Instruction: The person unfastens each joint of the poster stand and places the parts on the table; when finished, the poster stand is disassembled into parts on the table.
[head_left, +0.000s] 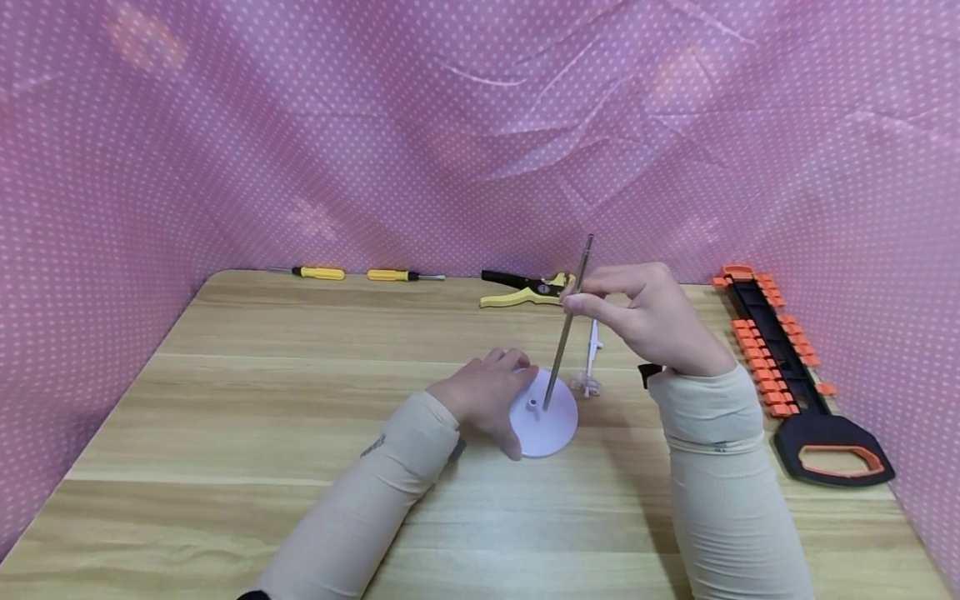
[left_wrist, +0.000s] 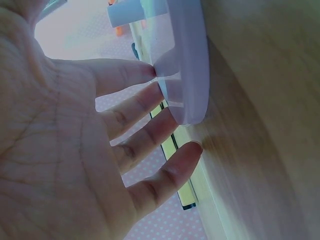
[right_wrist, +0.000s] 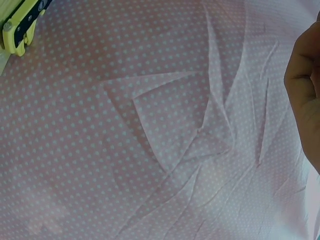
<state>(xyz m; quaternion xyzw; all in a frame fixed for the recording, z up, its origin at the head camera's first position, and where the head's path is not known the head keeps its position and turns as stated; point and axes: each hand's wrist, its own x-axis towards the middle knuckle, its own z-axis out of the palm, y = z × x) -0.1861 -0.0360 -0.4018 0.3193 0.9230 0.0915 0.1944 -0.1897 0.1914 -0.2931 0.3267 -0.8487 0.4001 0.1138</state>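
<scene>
I pinch the metal rod (head_left: 560, 350) in my right hand (head_left: 648, 321) and grip the white disc (head_left: 553, 433) with my half-spread left hand (head_left: 483, 393): probably fitting, next needing a nudge toward nine o'clock, to the stub (head_left: 532, 404).

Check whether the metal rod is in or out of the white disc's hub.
Out: in the head view, the lower end of the metal rod shows beside the hub of the white disc.
</scene>
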